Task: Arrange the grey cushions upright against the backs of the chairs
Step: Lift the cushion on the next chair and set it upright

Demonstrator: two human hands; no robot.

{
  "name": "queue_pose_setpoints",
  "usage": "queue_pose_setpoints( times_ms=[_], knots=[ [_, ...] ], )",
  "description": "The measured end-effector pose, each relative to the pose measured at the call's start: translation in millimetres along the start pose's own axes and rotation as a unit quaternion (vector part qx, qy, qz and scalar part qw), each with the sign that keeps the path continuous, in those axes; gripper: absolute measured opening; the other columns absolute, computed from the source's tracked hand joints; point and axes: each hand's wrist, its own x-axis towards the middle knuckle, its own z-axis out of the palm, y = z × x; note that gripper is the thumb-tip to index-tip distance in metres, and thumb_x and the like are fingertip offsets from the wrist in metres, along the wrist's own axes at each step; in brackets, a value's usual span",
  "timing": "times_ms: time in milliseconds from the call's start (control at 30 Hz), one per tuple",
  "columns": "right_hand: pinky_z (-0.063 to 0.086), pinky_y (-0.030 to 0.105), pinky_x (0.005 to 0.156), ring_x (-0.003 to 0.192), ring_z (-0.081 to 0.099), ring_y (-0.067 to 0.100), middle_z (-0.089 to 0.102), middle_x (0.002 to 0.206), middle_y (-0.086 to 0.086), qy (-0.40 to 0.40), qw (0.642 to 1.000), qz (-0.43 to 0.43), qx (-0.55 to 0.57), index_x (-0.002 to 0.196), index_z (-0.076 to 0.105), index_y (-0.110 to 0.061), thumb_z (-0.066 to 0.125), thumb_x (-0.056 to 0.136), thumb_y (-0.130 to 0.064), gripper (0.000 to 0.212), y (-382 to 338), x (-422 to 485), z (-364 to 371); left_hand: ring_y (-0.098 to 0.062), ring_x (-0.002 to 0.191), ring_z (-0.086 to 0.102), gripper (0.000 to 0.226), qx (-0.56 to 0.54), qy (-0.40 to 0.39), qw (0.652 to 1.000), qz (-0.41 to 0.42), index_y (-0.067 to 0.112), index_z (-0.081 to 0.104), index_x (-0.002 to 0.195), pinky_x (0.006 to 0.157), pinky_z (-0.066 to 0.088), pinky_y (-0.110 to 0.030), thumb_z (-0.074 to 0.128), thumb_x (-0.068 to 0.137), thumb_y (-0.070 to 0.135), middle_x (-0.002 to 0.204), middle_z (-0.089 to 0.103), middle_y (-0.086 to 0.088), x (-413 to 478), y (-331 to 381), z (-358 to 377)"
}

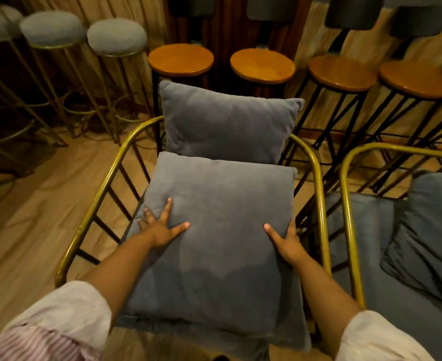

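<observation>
Head view looks down on a grey cushion (pixel 219 230) lying flat on the seat of a gold-framed chair (pixel 105 178). Left hand (pixel 160 227) presses flat on its near-left part, fingers spread apart. Right hand (pixel 286 243) grips the cushion's right edge, thumb on top, the other fingers wrapped over the side and mostly hidden. A second cushion (pixel 227 126) stands upright against the chair back, just beyond the first and touching it. To the right, another chair (pixel 347 204) holds what seems to be a slumped cushion (pixel 428 230). Wooden stools (pixel 262 65) and grey padded stools (pixel 117 36) line the far side.
</observation>
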Motion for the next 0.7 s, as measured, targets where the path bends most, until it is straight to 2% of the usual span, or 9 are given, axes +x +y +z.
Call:
queue_pose_setpoints(
  times_ms=[133,233,333,400,500,567,633,667,700],
  knots=[
    [0.027,0.049,0.116,0.142,0.031,0.033,0.024,0.158,0.011,-0.02,0.999,-0.002,-0.03,0.152,-0.006,-0.031,0.061,0.07,-0.07,0.112,8,-10,-4,-0.049,0.145,-0.01,0.094,0.004,0.008,1.0,-0.016,0.047,-0.016,0.145,0.118,0.006,-0.058,0.047,0.079,0.07,0.157,-0.023,-0.02,-1,3,1],
    [0.025,0.043,0.118,0.142,0.031,0.032,0.026,0.157,0.014,-0.032,0.998,-0.017,-0.06,0.153,0.0,-0.028,0.055,0.072,-0.071,0.108,13,-29,-12,-0.051,0.144,-0.007,0.096,-0.003,0.029,0.998,-0.051,0.036,-0.013,0.149,0.117,0.007,-0.059,0.045,0.081,0.069,0.158,-0.02,-0.022,-6,33,-1],
    [0.027,0.03,0.115,0.141,0.035,0.025,0.035,0.152,0.014,-0.065,0.994,-0.041,-0.075,0.152,0.017,-0.016,0.062,0.085,-0.043,0.085,17,-55,-33,-0.051,0.144,-0.001,0.094,-0.02,0.052,0.997,-0.045,0.017,0.001,0.153,0.116,0.008,-0.056,0.046,0.085,0.063,0.159,-0.008,-0.026,-21,85,0],
    [0.035,0.019,0.105,0.128,0.048,0.016,0.05,0.143,0.015,-0.084,0.992,-0.042,-0.089,0.142,0.041,-0.006,0.061,0.09,-0.025,0.059,21,-65,-49,-0.049,0.145,0.005,0.09,-0.015,0.023,1.0,0.005,0.012,0.016,0.151,0.116,0.011,-0.055,0.048,0.085,0.062,0.159,0.003,-0.026,-26,113,8],
    [0.036,-0.002,0.075,0.102,0.056,0.008,0.068,0.117,0.011,-0.048,0.993,-0.044,-0.096,0.116,0.066,-0.002,0.058,0.093,-0.022,0.032,36,-87,-113,-0.038,0.142,0.03,0.099,-0.028,-0.034,0.99,0.135,0.006,0.038,0.143,0.115,0.026,-0.05,0.053,0.069,0.071,0.153,0.034,-0.019,-44,179,43],
    [0.037,-0.002,0.07,0.095,0.058,0.002,0.069,0.102,0.005,-0.011,0.994,-0.055,-0.096,0.112,0.068,-0.004,0.057,0.093,-0.022,0.028,51,-100,-162,-0.03,0.133,0.044,0.072,-0.036,-0.054,0.98,0.188,0.007,0.052,0.131,0.109,0.035,-0.037,0.057,0.08,0.058,0.143,0.048,-0.016,-75,229,69],
    [0.043,0.011,0.074,0.085,0.059,-0.005,0.067,0.09,-0.001,0.023,0.995,-0.045,-0.087,0.109,0.068,-0.007,0.057,0.093,-0.022,0.024,77,-115,-222,-0.022,0.118,0.052,0.028,-0.01,-0.095,0.968,0.232,0.015,0.06,0.098,0.092,0.039,-0.03,0.051,0.093,0.041,0.12,0.057,-0.015,-110,282,105],
    [0.045,0.017,0.079,0.088,0.059,-0.001,0.067,0.093,0.0,0.047,0.995,-0.032,-0.08,0.111,0.068,-0.007,0.057,0.093,-0.022,0.026,91,-123,-253,-0.021,0.114,0.055,0.024,-0.002,-0.105,0.962,0.25,0.017,0.058,0.09,0.09,0.041,-0.031,0.05,0.094,0.039,0.116,0.059,-0.017,-129,309,125],
    [0.046,0.021,0.085,0.093,0.059,0.005,0.067,0.099,0.005,0.074,0.994,-0.016,-0.078,0.113,0.067,-0.004,0.058,0.093,-0.022,0.028,105,-131,-286,-0.025,0.114,0.056,0.026,-0.006,-0.116,0.955,0.272,0.014,0.06,0.095,0.094,0.042,-0.033,0.051,0.094,0.039,0.117,0.06,-0.017,-145,336,148]
  ],
)
